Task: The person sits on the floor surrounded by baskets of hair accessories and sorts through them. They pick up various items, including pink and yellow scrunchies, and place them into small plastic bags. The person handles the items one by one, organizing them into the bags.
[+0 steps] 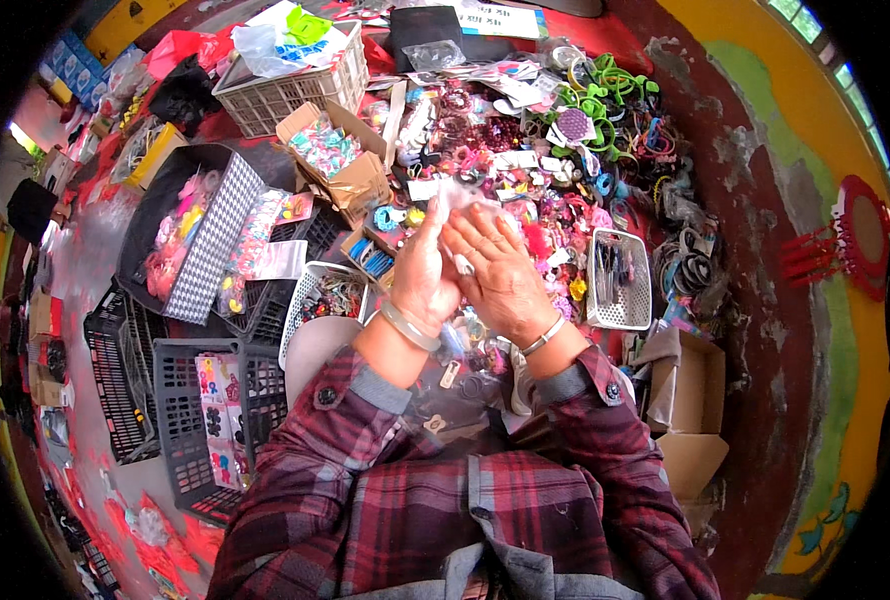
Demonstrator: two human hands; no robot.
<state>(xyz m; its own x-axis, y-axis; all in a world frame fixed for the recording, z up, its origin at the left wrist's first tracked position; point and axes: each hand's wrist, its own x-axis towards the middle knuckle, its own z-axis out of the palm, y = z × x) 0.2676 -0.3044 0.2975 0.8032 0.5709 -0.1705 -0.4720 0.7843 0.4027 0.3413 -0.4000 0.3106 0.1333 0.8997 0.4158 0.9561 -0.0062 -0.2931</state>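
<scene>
My left hand and my right hand are pressed together above the middle of a heap of small accessories. Between them is a whitish, see-through plastic bag, poking out past the fingertips of my left hand. The fingers of my right hand lie across my left palm, so most of the bag is hidden. What the bag holds, if anything, cannot be made out. Under and beyond the hands spread colourful hair ties and hair clips.
Left of the hands stand a cardboard box of small packets, a white basket of mixed bits and a dark crate. On the right are a white basket and an open cardboard box. Green bands lie at the far right.
</scene>
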